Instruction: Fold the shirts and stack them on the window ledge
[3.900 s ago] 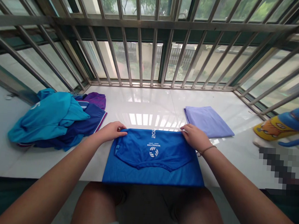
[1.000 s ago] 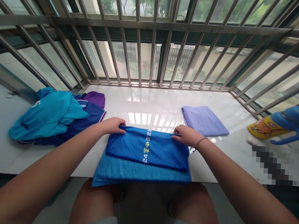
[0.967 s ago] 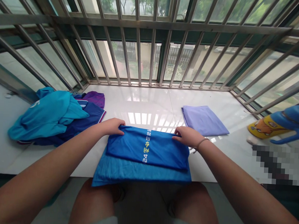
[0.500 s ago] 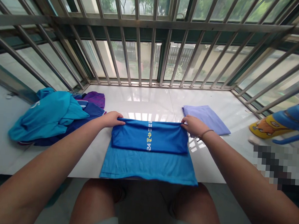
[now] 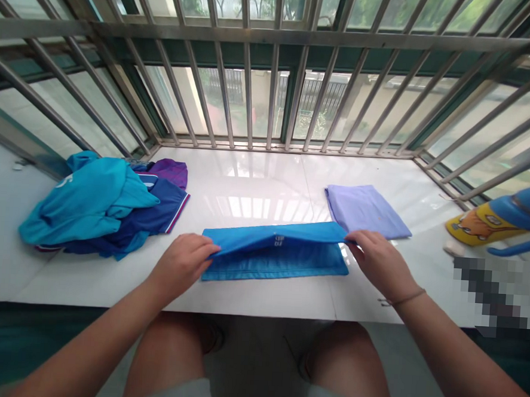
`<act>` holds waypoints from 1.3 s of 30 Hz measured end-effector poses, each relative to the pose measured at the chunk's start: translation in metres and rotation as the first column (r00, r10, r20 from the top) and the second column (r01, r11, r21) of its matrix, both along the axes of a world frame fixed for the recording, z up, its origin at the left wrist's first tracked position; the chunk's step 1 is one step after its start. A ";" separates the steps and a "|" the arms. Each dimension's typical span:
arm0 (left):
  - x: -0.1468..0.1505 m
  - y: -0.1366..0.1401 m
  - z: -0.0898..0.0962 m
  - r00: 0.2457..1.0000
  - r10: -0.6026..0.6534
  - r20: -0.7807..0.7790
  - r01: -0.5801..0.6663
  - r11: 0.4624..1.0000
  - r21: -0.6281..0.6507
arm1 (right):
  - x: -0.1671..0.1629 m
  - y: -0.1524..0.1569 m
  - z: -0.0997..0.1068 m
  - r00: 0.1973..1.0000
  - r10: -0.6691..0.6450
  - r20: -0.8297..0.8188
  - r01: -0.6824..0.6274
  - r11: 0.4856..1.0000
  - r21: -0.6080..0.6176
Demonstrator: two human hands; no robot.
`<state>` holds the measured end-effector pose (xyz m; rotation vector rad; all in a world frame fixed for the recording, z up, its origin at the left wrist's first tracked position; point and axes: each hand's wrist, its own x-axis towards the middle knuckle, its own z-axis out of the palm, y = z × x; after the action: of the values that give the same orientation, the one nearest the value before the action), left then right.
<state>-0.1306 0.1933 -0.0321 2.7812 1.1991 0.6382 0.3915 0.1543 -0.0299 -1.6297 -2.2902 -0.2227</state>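
Head | 2 hands (image 5: pixel 185 264) hold 1 blue garment (image 5: pixel 262 241) | heap (image 5: pixel 98 197): count unclear

The left hand (image 5: pixel 182 266) and the right hand (image 5: pixel 380 262) pinch opposite ends of the upper layer of the blue garment (image 5: pixel 283 268). On the white ledge (image 5: pixel 259 299), a folded lavender cloth (image 5: pixel 366 211) and a clothes pile (image 5: pixel 94 203) lie apart.

barred windows (image 5: pixel 262 102) | trees (image 5: pixel 366 10) outside | glossy white ledge (image 5: pixel 257 180) | daylight
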 end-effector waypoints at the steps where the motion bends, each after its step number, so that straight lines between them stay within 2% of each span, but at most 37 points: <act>1: -0.002 -0.018 -0.010 0.999 -0.022 -0.031 0.024 0.999 0.039 | 0.004 -0.013 -0.010 0.999 0.033 -0.010 -0.033 0.999 0.011; 4: -0.011 -0.055 -0.041 0.995 -0.030 -0.092 0.038 0.995 0.090 | 0.010 -0.043 -0.035 0.991 0.133 -0.006 -0.133 0.991 0.019; 6: -0.017 -0.066 -0.055 0.997 0.012 -0.071 -0.006 0.996 0.089 | 0.012 -0.055 -0.043 0.986 0.166 0.003 -0.166 0.986 0.033; 8: -0.023 -0.069 -0.062 0.998 0.051 -0.037 -0.048 0.996 0.081 | 0.012 -0.062 -0.043 0.986 0.169 -0.011 -0.168 0.983 0.070; 10: -0.027 -0.067 -0.060 0.997 0.077 -0.023 -0.075 0.995 0.072 | 0.011 -0.063 -0.036 0.987 0.153 -0.042 -0.148 0.983 0.105; 13: -0.029 -0.055 -0.048 0.991 0.129 -0.029 -0.127 0.990 0.057 | 0.008 -0.060 -0.022 0.989 0.126 -0.071 -0.116 0.984 0.134; 18: -0.028 -0.039 -0.032 0.993 0.114 -0.014 -0.114 0.993 -0.015 | 0.005 -0.058 -0.009 0.982 0.184 -0.045 -0.178 0.976 0.123; 22: -0.033 -0.053 -0.039 0.998 0.048 -0.043 -0.050 0.997 -0.050 | 0.009 -0.071 -0.016 0.971 0.238 -0.010 -0.237 0.970 0.043; 25: -0.034 -0.067 -0.040 0.996 0.073 -0.049 -0.077 0.994 -0.072 | 0.016 -0.078 -0.024 0.968 0.249 -0.023 -0.250 0.965 -0.081; 27: -0.027 -0.070 -0.034 0.989 0.145 -0.008 -0.145 0.985 -0.091 | 0.017 -0.077 -0.027 0.976 0.208 -0.057 -0.213 0.971 -0.107; 30: 0.002 -0.063 -0.025 0.971 0.228 0.066 -0.220 0.970 -0.105 | 0.000 -0.062 -0.025 0.989 0.113 -0.099 -0.116 0.993 -0.030; 33: 0.046 -0.045 -0.030 0.984 0.180 0.014 -0.177 0.976 -0.125 | -0.043 -0.036 -0.026 0.992 0.064 -0.113 -0.063 0.998 0.008; 36: 0.080 -0.021 -0.048 0.970 0.195 -0.143 -0.216 0.964 -0.155 | -0.089 -0.008 -0.037 0.998 0.047 -0.046 -0.052 0.992 -0.115; 39: 0.082 0.002 -0.065 0.927 0.285 -0.245 -0.330 0.929 -0.167 | -0.108 0.010 -0.055 0.997 -0.058 0.044 0.069 0.955 -0.289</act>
<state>-0.0483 0.1952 -0.0972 2.5595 1.6643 0.2056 0.2839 0.1641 -0.0847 -1.8542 -2.3890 0.0771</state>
